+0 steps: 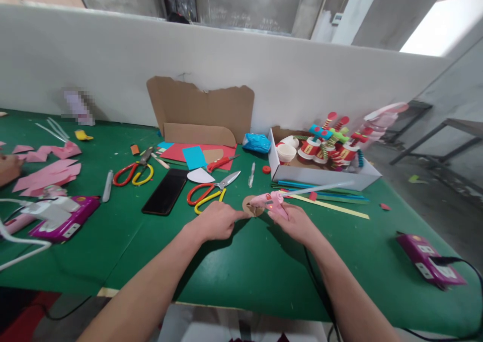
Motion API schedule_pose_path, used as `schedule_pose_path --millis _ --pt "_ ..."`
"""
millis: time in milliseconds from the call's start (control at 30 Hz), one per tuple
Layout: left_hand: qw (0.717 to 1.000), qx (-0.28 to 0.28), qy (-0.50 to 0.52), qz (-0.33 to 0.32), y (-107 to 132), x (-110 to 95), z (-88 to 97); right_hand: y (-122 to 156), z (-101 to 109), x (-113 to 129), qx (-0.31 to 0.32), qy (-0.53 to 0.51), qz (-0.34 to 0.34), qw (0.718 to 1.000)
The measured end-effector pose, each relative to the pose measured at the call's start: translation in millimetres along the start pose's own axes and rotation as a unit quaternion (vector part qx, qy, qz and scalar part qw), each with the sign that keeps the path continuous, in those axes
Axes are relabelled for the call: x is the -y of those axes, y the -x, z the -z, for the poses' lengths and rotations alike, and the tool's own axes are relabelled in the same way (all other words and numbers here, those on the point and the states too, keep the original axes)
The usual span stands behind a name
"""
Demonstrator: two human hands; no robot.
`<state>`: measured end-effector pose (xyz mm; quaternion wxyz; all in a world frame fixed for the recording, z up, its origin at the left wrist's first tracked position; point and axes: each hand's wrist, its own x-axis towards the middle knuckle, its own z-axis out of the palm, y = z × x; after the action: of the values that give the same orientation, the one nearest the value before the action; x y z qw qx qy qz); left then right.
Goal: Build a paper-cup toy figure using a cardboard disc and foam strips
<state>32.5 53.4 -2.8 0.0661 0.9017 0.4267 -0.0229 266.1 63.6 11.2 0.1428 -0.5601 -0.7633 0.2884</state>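
A small brown cardboard disc (246, 202) lies on the green table in front of me. My left hand (219, 221) is at its left edge, index finger stretched onto the rim and the other fingers curled; its thumb is hidden. In my right hand (293, 224) is a pink hot glue gun (277, 201), its nozzle over the disc. A long clear glue stick (324, 186) sticks out of the gun's back toward the right. Scissors (217, 187) with red and yellow handles lie just beyond my left hand.
Behind stand a white box (320, 177) of paper-cup figures, a blue packet (256, 143) and coloured paper (193, 157). To the left are a black phone (166, 191), more scissors (138, 171) and a purple power strip (81, 216). Another person's hand (9, 168) shows far left. Another power strip (418, 249) lies right.
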Motion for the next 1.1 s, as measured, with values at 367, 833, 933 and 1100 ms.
schedule_pose_path --millis 367,833,933,1100 --pt "1.000 -0.001 0.000 -0.002 -0.7 -0.6 -1.3 -0.2 0.4 3.9 0.021 0.026 0.022 0.999" --pt "1.000 -0.002 -0.022 -0.006 0.8 -5.8 2.4 -0.8 6.5 8.4 0.038 0.058 0.012 0.998" --pt "1.000 0.000 -0.026 -0.007 0.8 -6.3 2.6 -1.2 7.5 8.2 0.038 0.058 0.028 0.997" --pt "1.000 -0.003 -0.023 -0.008 1.1 -6.2 1.7 -1.4 8.3 8.2 0.031 0.059 0.028 0.997"
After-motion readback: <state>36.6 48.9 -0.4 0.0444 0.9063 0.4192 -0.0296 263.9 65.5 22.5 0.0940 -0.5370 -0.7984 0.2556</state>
